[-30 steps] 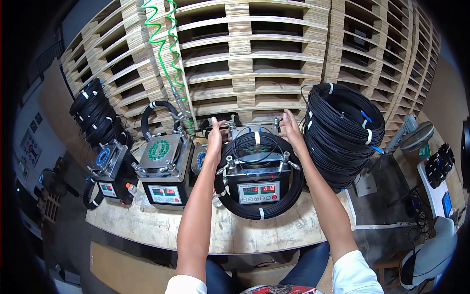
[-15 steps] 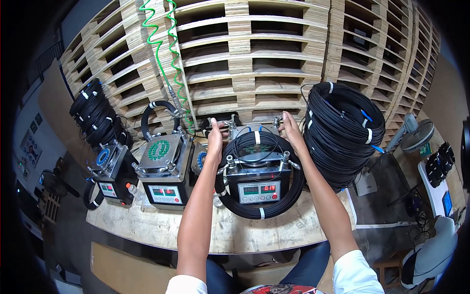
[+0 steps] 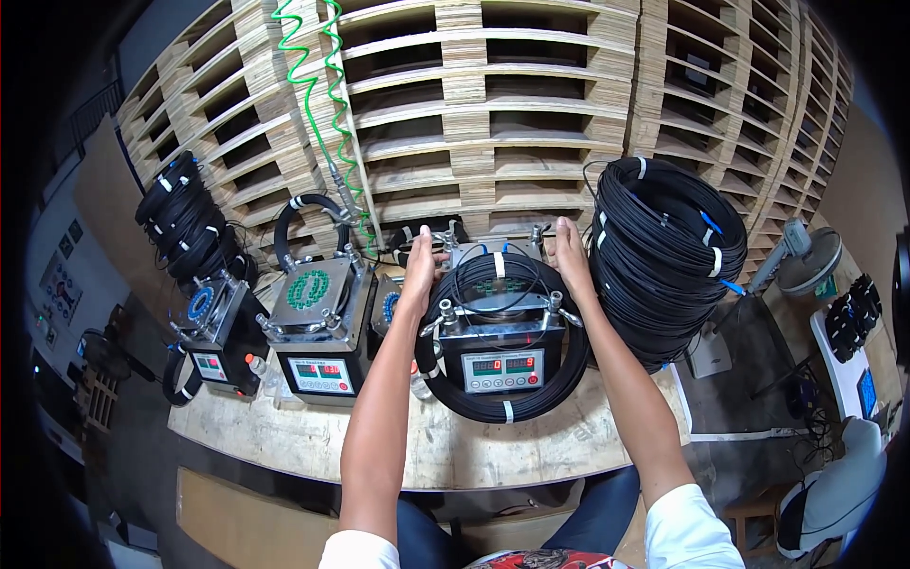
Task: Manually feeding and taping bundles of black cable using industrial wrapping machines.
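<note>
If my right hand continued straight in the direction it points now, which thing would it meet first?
Your right hand would probably meet the stacked pale wooden pallets first, although depth is unclear. The tall pile of black cable coils stands to its right, seemingly outside that line.

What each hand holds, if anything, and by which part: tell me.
It cannot be told: the left hand and right hand flank the far end of the nearest machine, but any grip there is unclear.

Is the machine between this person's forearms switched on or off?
It's on: red digits glow on the front panel of the machine, seen through the black coil.
</note>
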A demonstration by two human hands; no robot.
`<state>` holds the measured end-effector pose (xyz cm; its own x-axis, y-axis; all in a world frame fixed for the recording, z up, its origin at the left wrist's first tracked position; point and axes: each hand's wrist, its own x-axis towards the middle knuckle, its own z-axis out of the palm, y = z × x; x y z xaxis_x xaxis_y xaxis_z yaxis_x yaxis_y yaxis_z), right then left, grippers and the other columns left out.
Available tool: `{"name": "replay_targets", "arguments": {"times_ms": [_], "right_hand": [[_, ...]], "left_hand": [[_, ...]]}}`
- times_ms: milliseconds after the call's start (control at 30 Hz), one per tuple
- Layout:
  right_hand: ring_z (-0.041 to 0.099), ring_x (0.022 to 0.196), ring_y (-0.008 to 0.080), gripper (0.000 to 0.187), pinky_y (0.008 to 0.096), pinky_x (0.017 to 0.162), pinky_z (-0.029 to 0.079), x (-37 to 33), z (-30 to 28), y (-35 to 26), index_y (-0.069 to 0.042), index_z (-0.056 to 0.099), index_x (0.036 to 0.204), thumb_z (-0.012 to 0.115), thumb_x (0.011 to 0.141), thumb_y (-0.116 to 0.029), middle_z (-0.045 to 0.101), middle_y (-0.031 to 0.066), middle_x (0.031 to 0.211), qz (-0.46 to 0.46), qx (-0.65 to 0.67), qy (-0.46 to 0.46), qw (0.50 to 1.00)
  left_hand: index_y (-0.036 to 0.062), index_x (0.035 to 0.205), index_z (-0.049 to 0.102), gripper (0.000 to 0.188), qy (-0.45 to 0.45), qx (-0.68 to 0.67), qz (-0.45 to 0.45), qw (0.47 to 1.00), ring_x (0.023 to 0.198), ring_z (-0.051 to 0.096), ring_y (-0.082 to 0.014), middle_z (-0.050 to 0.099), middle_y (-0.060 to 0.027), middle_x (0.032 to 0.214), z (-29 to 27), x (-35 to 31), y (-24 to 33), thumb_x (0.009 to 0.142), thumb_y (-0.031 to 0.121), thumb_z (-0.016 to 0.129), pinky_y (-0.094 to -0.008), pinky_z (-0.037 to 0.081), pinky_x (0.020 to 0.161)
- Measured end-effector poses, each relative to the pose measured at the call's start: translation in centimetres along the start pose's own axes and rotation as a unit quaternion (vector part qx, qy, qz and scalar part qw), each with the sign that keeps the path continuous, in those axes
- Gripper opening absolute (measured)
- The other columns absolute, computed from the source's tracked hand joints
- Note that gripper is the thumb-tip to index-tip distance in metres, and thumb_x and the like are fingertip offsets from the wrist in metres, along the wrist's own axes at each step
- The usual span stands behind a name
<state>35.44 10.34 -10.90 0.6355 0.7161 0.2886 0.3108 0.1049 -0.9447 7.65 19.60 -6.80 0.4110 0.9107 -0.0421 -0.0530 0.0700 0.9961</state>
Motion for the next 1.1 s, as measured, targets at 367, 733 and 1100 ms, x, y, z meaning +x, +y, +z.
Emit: {"name": "replay_targets", "arguments": {"times_ms": [367, 733, 1100], "right_hand": [[0.060, 0.073, 0.0140, 0.060, 0.0281, 0.060, 0.051, -2.0, 1.2, -2.3, -0.007, 0.043, 0.143, 0.041, 0.103, -0.052, 0.061, 0.0110, 0.104, -0.014, 0.080, -0.066, 0.994], [0.061, 0.066, 0.0162, 0.063, 0.0305, 0.066, 0.051, -2.4, 1.1, -3.1, -0.002, 0.045, 0.140, 0.037, 0.103, -0.053, 0.063, 0.0142, 0.105, 0.011, -0.034, -0.030, 0.999], [0.063, 0.072, 0.0153, 0.062, 0.0297, 0.068, 0.051, -1.7, 1.6, -1.9, -0.005, 0.042, 0.144, 0.036, 0.104, -0.052, 0.063, 0.0136, 0.113, -0.005, 0.069, -0.052, 0.996]], "left_hand": [[0.0079, 0.146, 0.036, 0.075, 0.127, 0.029, 0.025, 0.991, 0.088, 0.058, -0.0171, 0.058, -0.0155, 0.116, -1.0, 1.2, -2.1, 0.097, 0.064, 0.044, -0.0303, 0.044, 0.065], [0.0077, 0.153, 0.026, 0.083, 0.019, 0.017, -0.002, 1.000, 0.083, 0.055, -0.0171, 0.055, -0.0176, 0.129, -0.7, 0.0, -1.0, 0.097, 0.067, 0.038, -0.0309, 0.046, 0.075], [0.0053, 0.151, 0.029, 0.080, 0.056, 0.047, 0.014, 0.997, 0.088, 0.061, -0.0184, 0.057, -0.0140, 0.125, -1.5, 1.9, -2.5, 0.098, 0.065, 0.037, -0.0356, 0.047, 0.083]]}}
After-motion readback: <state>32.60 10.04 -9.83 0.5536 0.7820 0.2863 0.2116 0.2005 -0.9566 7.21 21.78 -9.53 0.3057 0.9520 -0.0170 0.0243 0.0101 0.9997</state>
